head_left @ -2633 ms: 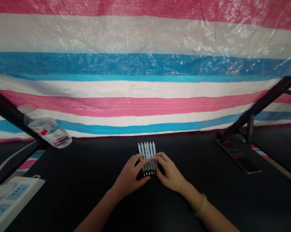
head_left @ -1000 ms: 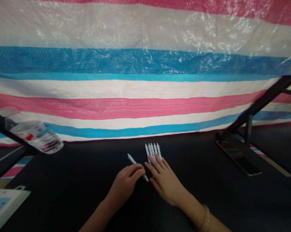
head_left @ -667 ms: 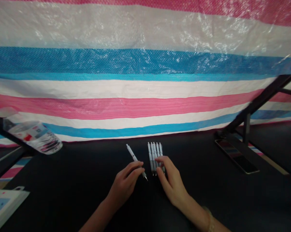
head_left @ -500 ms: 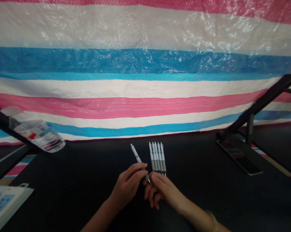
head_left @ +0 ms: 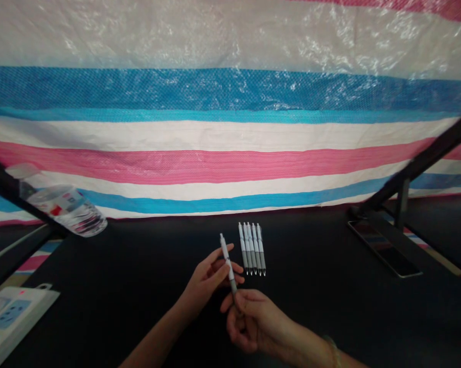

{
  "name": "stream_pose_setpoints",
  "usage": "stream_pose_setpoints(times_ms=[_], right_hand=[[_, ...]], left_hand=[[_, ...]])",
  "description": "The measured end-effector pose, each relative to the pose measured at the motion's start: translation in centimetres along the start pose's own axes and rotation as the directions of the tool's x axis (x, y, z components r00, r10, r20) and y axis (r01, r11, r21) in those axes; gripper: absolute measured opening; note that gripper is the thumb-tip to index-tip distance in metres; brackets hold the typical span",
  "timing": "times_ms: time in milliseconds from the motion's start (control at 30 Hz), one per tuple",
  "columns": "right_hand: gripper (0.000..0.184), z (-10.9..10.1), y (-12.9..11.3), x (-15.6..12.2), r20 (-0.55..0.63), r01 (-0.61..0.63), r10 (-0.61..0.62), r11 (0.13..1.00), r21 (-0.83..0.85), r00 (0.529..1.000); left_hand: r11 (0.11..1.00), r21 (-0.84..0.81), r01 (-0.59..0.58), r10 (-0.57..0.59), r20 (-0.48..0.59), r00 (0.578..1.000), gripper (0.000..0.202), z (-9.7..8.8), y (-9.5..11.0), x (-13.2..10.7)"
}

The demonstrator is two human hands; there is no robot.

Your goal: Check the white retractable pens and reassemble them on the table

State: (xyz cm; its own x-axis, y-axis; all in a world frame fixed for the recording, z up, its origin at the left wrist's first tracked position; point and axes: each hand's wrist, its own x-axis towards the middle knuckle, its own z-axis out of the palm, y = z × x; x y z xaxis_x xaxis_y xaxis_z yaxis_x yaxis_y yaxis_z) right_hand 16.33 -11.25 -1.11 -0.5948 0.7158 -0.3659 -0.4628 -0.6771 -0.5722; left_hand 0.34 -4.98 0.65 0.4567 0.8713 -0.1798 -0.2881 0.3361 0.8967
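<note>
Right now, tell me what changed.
The left hand has drawn one white pen out of the row and turned it upright; the right hand has taken its tip end. The other five pens still lie side by side on the black table.

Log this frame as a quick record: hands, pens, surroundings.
left hand: fingers around the barrel of a white pen
right hand: pinching the same pen's grey lower end
pens nearby: five matching pens side by side on a black tabletop, tips toward the person
surroundings: plastic water bottle, phone, white power strip, striped tarpaulin
</note>
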Motion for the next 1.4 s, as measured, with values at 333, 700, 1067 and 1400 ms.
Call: stream_pose_setpoints(times_ms=[333,700,1067,1400], right_hand=[[0.051,-0.1,-0.2,-0.1,-0.056,-0.037,0.03,0.993,-0.115,0.998],[0.053,1.7,0.1,-0.7,-0.137,0.031,-0.046,0.993,-0.113,0.989],[0.039,0.6,-0.7,-0.6,-0.089,0.031,-0.028,0.999,0.03,0.996],[0.038,0.7,-0.9,-0.7,-0.07,-0.011,0.011,1.0,0.011,0.997]], left_hand=[[0.995,-0.085,0.05,-0.06,-0.111,0.992,0.042,0.5,-0.2,0.1],[1.0,0.004,0.029,-0.028,-0.101,0.994,0.036,0.8,-0.1,0.1],[1.0,0.016,-0.005,0.007,-0.106,0.994,0.036,0.4,-0.4,0.2],[1.0,-0.01,0.001,-0.002,-0.109,0.994,0.039,0.6,-0.1,0.2]])
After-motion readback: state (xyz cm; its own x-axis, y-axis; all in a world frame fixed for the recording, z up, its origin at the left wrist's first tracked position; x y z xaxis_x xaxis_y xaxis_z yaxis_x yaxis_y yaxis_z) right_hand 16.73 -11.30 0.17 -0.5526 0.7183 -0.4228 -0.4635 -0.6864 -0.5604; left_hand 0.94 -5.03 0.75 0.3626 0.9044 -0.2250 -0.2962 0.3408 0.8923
